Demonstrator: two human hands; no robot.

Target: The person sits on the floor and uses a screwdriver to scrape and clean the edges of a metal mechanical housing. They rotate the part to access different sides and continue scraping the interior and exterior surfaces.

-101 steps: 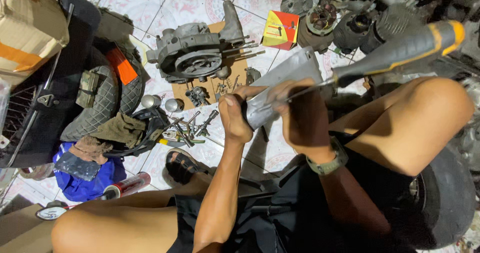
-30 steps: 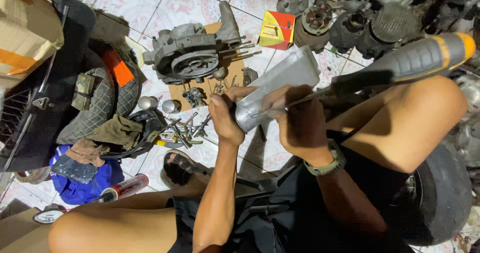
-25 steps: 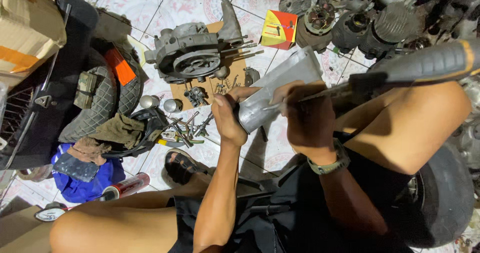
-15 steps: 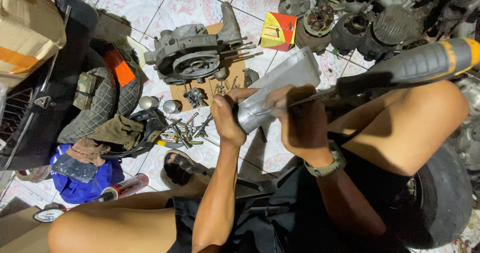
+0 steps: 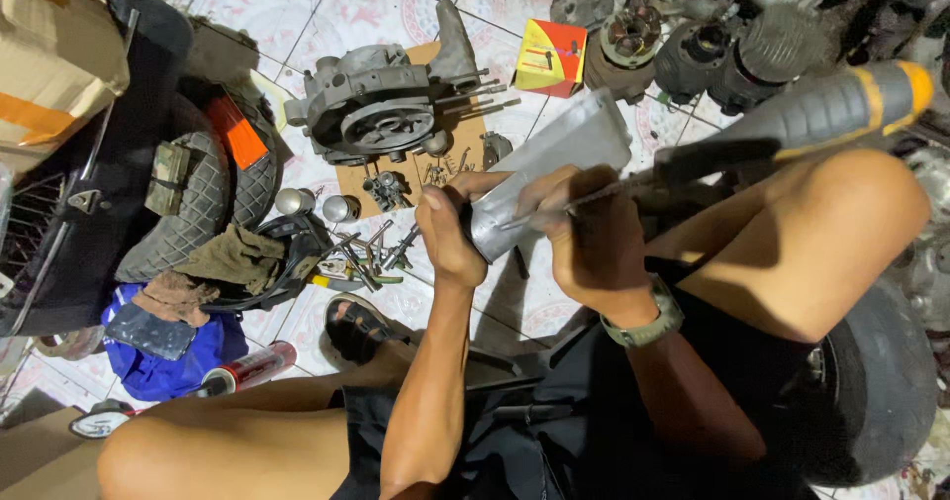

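My left hand (image 5: 450, 241) grips the lower end of a long grey metal part (image 5: 559, 163), which slants up to the right above my lap. My right hand (image 5: 592, 252) is closed on the thin shaft of a long screwdriver (image 5: 811, 114), low down near the tip. The tip rests against the metal part between my two hands. The screwdriver's thick grey handle with yellow-orange bands sticks up towards the camera at the upper right. A watch sits on my right wrist. My bare knees frame the hands.
On the tiled floor ahead lie an engine casing (image 5: 381, 114) on cardboard, several loose bolts and sockets (image 5: 371, 248), a yellow-red box (image 5: 551, 56) and more engine parts (image 5: 693, 45). Tyres (image 5: 208, 198), rags, a blue bag and a spray can (image 5: 252, 369) lie left; a wheel (image 5: 881, 391) right.
The screwdriver handle has rocked slightly up and down at the upper right. Both hands have stayed on the metal part in about the same place.
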